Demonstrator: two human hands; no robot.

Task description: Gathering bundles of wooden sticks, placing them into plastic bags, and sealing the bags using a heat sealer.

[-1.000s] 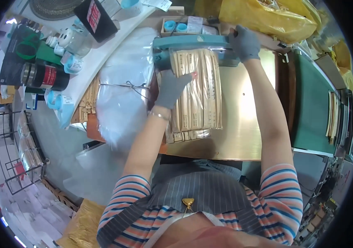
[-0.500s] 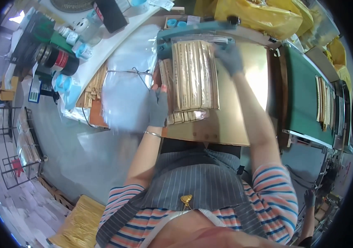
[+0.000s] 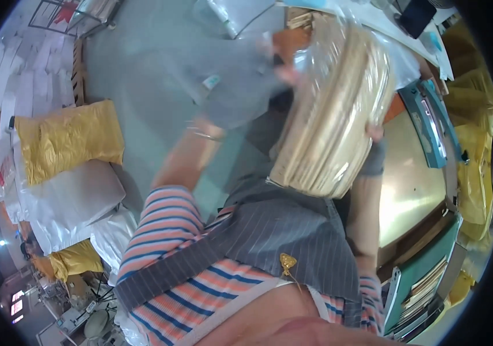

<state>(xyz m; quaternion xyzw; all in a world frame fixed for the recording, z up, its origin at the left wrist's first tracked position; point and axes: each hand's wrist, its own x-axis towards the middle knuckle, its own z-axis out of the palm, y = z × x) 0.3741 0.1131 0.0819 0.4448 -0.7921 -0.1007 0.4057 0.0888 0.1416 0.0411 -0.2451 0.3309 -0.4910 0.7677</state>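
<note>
A thick bundle of long, pale tan strips in clear plastic [image 3: 333, 115] is tilted in front of my apron, off the table. My right hand [image 3: 375, 144], in a grey fingerless glove, grips its right side, with a thumb on the plastic and the other fingers hidden. Beside the bundle's upper left side is my left hand [image 3: 246, 86], also gloved in grey. Motion smears it; bare fingertips show near the plastic, but I cannot tell whether they grip it.
A teal long-armed device [image 3: 428, 124] stands by the tan tabletop [image 3: 411, 184] at right. Left on the floor are a yellow wrapped package [image 3: 70, 141] and a white wrapped bundle [image 3: 82, 193]. A wire rack [image 3: 56, 17] stands far left. Stacked papers [image 3: 425, 291] lie on a green surface.
My view and body have turned left. The plastic-wrapped bundle has come up off the table, and my right hand has moved from the table's far side to the bundle's right side.
</note>
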